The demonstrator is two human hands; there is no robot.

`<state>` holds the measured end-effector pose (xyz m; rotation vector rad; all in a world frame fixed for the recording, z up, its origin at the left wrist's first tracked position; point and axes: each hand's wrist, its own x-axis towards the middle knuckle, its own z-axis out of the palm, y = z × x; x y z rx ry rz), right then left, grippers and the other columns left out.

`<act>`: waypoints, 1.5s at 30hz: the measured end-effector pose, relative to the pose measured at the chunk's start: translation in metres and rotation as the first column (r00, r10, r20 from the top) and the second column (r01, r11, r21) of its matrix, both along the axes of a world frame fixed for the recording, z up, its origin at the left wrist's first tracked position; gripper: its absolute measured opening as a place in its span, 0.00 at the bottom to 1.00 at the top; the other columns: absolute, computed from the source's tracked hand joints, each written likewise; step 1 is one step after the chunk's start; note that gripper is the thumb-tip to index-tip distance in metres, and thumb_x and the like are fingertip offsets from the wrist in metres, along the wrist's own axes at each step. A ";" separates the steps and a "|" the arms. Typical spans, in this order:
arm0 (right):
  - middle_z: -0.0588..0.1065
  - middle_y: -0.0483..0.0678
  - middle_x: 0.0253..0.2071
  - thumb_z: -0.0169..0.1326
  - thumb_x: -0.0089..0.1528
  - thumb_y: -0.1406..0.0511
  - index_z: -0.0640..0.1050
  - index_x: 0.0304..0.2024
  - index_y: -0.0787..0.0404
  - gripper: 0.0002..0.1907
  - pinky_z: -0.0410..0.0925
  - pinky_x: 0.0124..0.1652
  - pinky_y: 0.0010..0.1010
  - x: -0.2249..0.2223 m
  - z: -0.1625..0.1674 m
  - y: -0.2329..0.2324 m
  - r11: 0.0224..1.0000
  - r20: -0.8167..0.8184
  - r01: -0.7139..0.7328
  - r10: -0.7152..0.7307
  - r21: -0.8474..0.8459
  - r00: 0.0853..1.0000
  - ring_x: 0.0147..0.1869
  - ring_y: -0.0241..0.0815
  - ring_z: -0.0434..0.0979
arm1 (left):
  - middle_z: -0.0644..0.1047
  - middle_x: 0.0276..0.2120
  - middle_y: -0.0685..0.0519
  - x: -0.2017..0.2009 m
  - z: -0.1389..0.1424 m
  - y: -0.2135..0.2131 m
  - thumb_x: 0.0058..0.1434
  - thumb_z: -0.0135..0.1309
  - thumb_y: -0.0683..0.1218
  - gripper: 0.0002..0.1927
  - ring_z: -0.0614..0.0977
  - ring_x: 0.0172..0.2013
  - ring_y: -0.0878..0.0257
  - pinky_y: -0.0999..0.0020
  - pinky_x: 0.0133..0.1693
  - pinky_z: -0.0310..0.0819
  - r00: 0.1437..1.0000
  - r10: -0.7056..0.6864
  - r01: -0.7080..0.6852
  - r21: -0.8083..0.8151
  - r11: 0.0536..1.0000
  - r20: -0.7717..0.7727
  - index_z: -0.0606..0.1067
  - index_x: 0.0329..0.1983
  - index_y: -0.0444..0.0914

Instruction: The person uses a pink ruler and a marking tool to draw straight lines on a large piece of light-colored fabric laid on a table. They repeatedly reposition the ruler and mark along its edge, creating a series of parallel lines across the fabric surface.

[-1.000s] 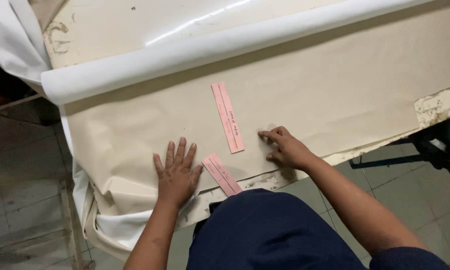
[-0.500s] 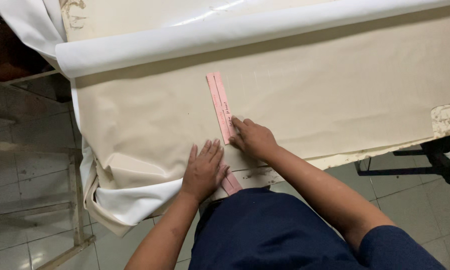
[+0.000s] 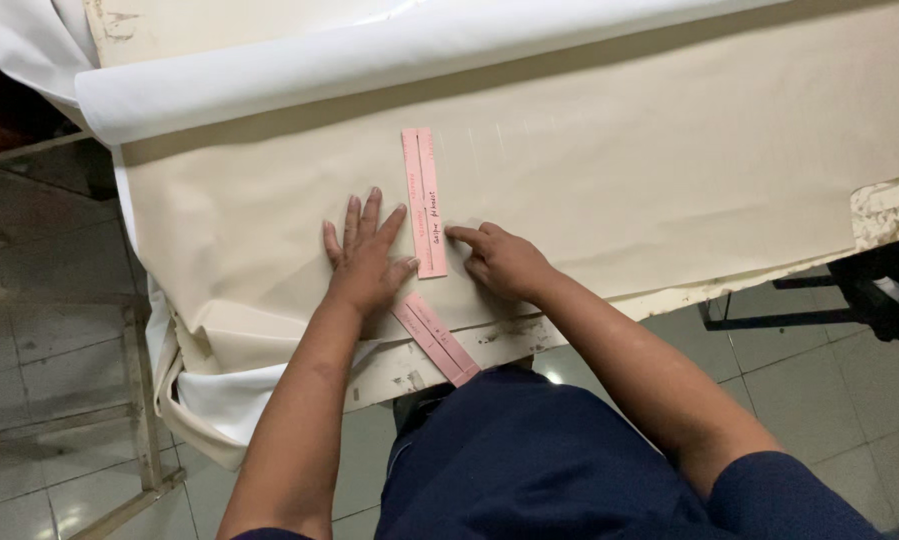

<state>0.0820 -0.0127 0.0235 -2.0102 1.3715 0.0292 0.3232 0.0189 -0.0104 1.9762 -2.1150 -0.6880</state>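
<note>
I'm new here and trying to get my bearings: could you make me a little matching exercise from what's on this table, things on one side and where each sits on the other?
Things:
1. left hand
2. right hand
3. upright pink strip
4. fabric roll

Places:
A. along the table's far side
B. flat on the cream cloth, left of the strip
C. between the two hands
D. forefinger pointing at the strip's right edge

Pairs: 1-B, 2-D, 3-C, 4-A
</note>
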 end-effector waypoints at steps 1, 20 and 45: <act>0.75 0.49 0.49 0.51 0.62 0.63 0.67 0.69 0.38 0.31 0.72 0.50 0.38 -0.001 0.000 -0.003 1.000 0.009 -0.014 0.014 0.007 1.000 0.49 0.49 0.79 | 0.41 0.78 0.51 0.001 0.002 0.000 0.54 0.62 0.61 0.45 0.36 0.76 0.50 0.35 0.68 0.21 1.000 -0.009 0.009 0.002 1.000 -0.015 0.59 0.75 0.56; 0.70 0.52 0.50 0.50 0.59 0.64 0.64 0.70 0.30 0.37 0.72 0.48 0.42 0.005 0.008 0.002 0.994 -0.061 -0.105 0.105 0.000 0.993 0.46 0.52 0.78 | 0.45 0.79 0.51 0.007 0.002 -0.003 0.48 0.67 0.60 0.47 0.39 0.77 0.50 0.37 0.69 0.19 0.994 0.010 -0.010 0.000 1.000 -0.107 0.64 0.73 0.56; 0.77 0.47 0.43 0.54 0.60 0.67 0.70 0.62 0.56 0.26 0.71 0.50 0.33 -0.016 -0.020 0.011 0.980 0.255 0.193 -0.198 0.045 0.947 0.47 0.45 0.78 | 0.44 0.78 0.51 0.001 0.007 0.000 0.51 0.65 0.63 0.41 0.38 0.77 0.48 0.36 0.68 0.20 0.999 0.013 -0.012 0.012 1.000 -0.051 0.66 0.69 0.67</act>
